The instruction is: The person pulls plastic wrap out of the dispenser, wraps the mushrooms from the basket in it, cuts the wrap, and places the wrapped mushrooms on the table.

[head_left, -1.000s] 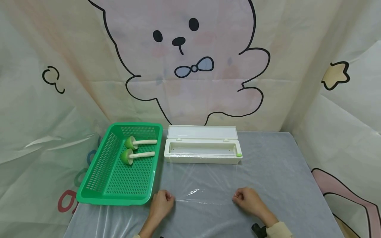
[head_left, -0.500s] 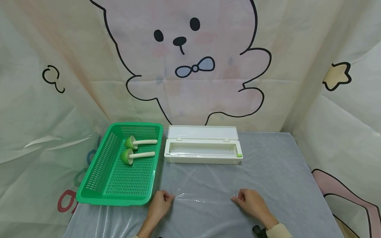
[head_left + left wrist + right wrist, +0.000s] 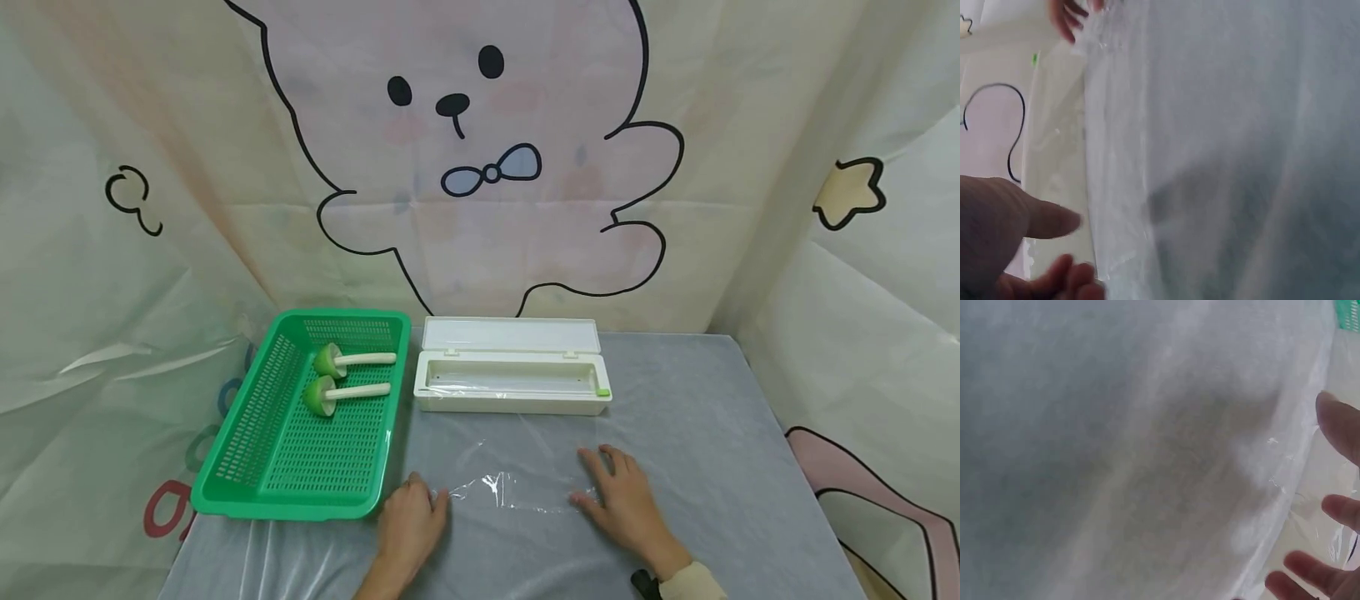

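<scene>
My L hand (image 3: 408, 525) & R hand (image 3: 624, 502) both lie flat w/ fingers straight, gripping nothing, pressing the near corners of the clear film sheet (image 3: 517, 475) spread on the grey table (image 3: 712, 417) in front of the open white dispenser box (image 3: 512, 387), next to the green basket (image 3: 247, 467).

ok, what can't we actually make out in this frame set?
- Roll inside the white box: head view, the front wall hides it.
- Edges of the cling film: head view, clear on the grey table; only glints show.
- Left hand fingertips on the film: left wrist view is blurred.
- Right hand: right wrist view is cut off at the edge; only fingertips show.
- Green tools in the basket: too small to identify.
</scene>
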A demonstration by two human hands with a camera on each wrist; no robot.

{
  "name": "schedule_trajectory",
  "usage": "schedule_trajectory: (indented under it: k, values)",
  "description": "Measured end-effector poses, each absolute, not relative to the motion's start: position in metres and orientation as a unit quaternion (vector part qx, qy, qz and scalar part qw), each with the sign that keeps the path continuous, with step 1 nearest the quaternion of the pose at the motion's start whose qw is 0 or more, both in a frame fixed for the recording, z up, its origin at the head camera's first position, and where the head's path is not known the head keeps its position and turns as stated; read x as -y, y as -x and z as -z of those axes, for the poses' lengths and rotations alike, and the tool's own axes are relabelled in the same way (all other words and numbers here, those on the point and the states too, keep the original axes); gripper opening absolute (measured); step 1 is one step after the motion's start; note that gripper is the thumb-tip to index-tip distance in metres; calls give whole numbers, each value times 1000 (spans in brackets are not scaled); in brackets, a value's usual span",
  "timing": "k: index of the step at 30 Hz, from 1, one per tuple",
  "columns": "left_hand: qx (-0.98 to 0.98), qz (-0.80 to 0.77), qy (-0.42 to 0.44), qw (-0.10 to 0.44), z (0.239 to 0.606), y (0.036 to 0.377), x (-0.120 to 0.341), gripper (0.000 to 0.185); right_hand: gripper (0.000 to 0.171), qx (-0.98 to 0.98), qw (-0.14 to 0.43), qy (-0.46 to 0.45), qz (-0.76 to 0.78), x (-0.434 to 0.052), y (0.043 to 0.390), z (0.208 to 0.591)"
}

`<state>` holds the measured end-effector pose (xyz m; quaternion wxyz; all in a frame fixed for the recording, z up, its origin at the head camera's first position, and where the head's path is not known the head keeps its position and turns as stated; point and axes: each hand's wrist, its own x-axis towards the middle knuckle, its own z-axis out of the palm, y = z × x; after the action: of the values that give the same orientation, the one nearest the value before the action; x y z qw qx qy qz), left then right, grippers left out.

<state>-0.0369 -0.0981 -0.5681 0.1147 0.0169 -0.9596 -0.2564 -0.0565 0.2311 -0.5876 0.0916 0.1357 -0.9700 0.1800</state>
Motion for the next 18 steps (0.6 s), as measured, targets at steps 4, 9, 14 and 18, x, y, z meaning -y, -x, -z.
schedule_trajectory:
  k: [4,9,14,18]
  values:
    - [949,249,67,184,577,47,90,30,80,968,103,-135,-185,-229,61,592]
    - [948,199,122,215,591,68,86,66,91,972,78,-124,-185,-227,72,594]
    - [962,166,117,181,601,87,86,87,97,973,69,-123,-181,-225,81,596]
    - [970,164,102,145,605,97,86,96,97,973,71,-127,-180,-225,88,599]
